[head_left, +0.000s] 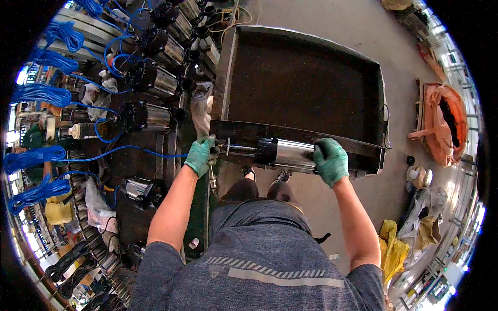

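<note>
A silver cylindrical motor (294, 153) with a black collar lies level in front of me, over the near edge of a dark metal tray. Thin metal rods (241, 150) and a small crosspiece extend from its left end. My right hand (332, 161), in a green glove, wraps around the motor's right end. My left hand (201, 155), also gloved in green, is closed just beyond the rods. A blue cable (129, 147) runs from the left up to that hand; what its fingers grip is hidden.
The deep tray's dark floor (301, 78) lies beyond the motor. Several similar motors (150, 116) with coiled blue cables (41, 95) crowd the bench on the left. An orange sack (444, 124) and a yellow bag (392, 249) lie on the floor at right.
</note>
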`<action>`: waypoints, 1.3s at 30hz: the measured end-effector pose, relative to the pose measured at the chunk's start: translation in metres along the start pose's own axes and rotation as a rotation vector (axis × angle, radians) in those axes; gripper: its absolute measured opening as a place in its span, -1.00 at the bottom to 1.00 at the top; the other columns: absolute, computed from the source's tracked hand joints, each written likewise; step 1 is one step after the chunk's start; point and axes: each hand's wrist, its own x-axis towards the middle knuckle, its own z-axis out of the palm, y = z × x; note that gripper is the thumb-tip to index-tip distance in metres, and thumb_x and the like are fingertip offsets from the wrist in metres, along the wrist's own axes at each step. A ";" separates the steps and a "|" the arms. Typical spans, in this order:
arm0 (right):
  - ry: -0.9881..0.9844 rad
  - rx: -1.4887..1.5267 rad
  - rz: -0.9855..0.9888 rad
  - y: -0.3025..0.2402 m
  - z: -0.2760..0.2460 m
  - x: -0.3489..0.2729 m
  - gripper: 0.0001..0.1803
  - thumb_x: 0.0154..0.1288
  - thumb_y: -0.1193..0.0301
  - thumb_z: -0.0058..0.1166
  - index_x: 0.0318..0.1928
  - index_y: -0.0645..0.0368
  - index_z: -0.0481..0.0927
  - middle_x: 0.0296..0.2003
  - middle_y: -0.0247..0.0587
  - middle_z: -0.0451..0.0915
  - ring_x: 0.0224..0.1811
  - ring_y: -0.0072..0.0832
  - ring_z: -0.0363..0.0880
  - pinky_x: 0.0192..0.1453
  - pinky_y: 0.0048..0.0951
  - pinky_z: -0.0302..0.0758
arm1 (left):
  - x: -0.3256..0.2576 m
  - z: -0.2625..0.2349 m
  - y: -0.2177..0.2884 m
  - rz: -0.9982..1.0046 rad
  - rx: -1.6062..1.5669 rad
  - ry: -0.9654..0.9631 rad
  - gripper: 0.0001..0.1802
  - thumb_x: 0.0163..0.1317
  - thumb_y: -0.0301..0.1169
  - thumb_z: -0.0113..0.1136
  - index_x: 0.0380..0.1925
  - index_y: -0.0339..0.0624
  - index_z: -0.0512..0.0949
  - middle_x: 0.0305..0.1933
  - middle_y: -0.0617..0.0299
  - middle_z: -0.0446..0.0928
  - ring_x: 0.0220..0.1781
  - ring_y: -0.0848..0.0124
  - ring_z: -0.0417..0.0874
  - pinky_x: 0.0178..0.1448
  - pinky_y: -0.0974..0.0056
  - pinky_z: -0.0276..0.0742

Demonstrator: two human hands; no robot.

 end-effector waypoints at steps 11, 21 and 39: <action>0.037 -0.041 -0.040 -0.003 0.001 0.003 -0.90 0.25 0.44 0.19 -0.24 0.16 0.65 -0.32 -0.02 0.62 -0.24 0.02 0.61 -0.14 -0.05 0.55 | 0.011 -0.005 0.001 -0.062 0.094 -0.119 -0.71 0.44 -0.08 0.26 -0.24 -0.03 0.53 -0.48 0.28 0.53 -0.67 0.57 0.34 -0.65 0.45 0.17; 0.041 -0.042 -0.047 0.000 0.004 0.003 -0.87 0.23 0.44 0.14 -0.22 0.16 0.64 -0.30 0.01 0.62 -0.23 0.05 0.61 -0.12 -0.05 0.57 | 0.011 0.000 0.005 -0.114 0.099 -0.189 -0.74 0.48 -0.13 0.21 -0.33 0.06 0.41 -0.63 0.41 0.31 -0.65 0.58 0.30 -0.65 0.44 0.12; 0.054 -0.019 -0.085 -0.001 0.001 -0.001 -0.85 0.21 0.47 0.14 -0.19 0.17 0.64 -0.30 0.00 0.62 -0.22 0.03 0.61 -0.12 -0.06 0.56 | 0.004 -0.002 0.005 -0.053 0.076 -0.125 -0.77 0.44 -0.12 0.26 -0.24 0.03 0.53 -0.57 0.39 0.40 -0.62 0.56 0.31 -0.60 0.40 0.18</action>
